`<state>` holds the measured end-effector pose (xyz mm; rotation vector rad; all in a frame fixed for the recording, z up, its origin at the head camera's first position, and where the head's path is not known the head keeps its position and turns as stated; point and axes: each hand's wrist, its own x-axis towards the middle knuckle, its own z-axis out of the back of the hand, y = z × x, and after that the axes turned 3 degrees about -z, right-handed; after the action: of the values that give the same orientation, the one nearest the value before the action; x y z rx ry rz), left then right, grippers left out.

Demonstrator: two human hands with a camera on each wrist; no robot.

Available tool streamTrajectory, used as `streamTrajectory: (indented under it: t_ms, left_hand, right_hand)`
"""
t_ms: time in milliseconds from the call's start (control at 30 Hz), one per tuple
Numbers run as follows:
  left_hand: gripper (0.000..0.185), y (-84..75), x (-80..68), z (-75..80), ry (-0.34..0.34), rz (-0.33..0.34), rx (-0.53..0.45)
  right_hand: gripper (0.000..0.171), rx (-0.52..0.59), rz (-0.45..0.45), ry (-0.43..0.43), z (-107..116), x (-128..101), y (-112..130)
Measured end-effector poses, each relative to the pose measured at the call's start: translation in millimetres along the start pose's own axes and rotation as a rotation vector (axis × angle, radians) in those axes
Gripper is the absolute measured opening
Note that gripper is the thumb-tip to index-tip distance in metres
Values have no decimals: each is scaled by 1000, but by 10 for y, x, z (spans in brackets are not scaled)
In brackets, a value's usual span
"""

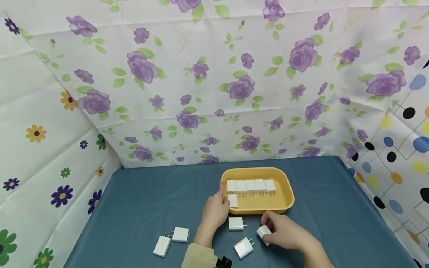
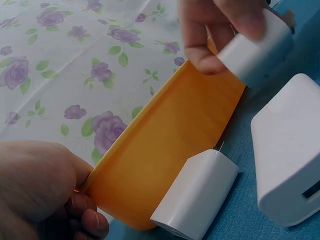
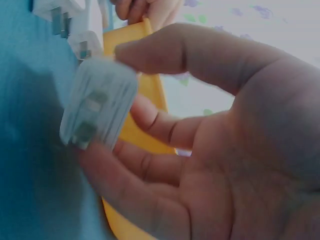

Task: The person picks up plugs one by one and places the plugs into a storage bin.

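Observation:
My right hand (image 1: 285,230) pinches a white charger plug (image 1: 264,233) between thumb and fingers, just in front of the tray. In the right wrist view the two metal prongs of that charger plug (image 3: 102,102) face the camera. My left hand (image 1: 214,209) grips the left rim of a yellow plastic tray (image 1: 283,203), its fingers curled at the wall in the left wrist view. Inside the tray several white chargers (image 1: 250,185) stand in a row along the back, prongs toward the front. One more charger (image 1: 232,200) lies in front of the row at the left, partly behind my hand.
Between the hands on the blue cloth (image 1: 140,208) lie two chargers, one near the tray (image 1: 235,224) and one closer to me (image 1: 243,248). Left of my left arm are two more, a tilted one (image 1: 162,246) and its neighbour (image 1: 181,235). A flowered sheet (image 1: 201,93) hangs behind.

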<state>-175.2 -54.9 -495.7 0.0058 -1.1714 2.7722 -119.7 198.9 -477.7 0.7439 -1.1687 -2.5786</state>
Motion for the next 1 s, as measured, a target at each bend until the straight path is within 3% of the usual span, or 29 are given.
streamTrajectory:
  t_ms: [200, 333, 433, 533, 667, 767, 867, 1000]
  left_hand:
    - [66, 8, 15, 6, 3, 0, -2]
    - [66, 9, 18, 11, 2, -3, -10]
    - [66, 4, 7, 11, 7, -6, -22]
    - [66, 5, -3, 7, 8, -6, -28]
    - [66, 4, -5, 0, 2, -6, -24]
    - [66, 1, -4, -1, 9, -5, -25]
    - [66, 1, 1, -1, 16, -6, -23]
    - [66, -1, 7, -5, 10, -7, -21]
  right_hand:
    - [31, 115, 145, -14, 60, 43, 60]
    - [36, 275, 195, -69, 71, 144, 98]
    - [41, 407, 181, -161, 60, 242, 122]
    - [44, 469, 140, -320, 27, 368, 163]
    - [42, 368, 76, -537, -45, 567, 223]
    - [38, 241, 23, -620, -98, 676, 260]
    - [35, 127, -28, -636, -137, 754, 288]
    - [35, -40, -62, -595, -183, 824, 313]
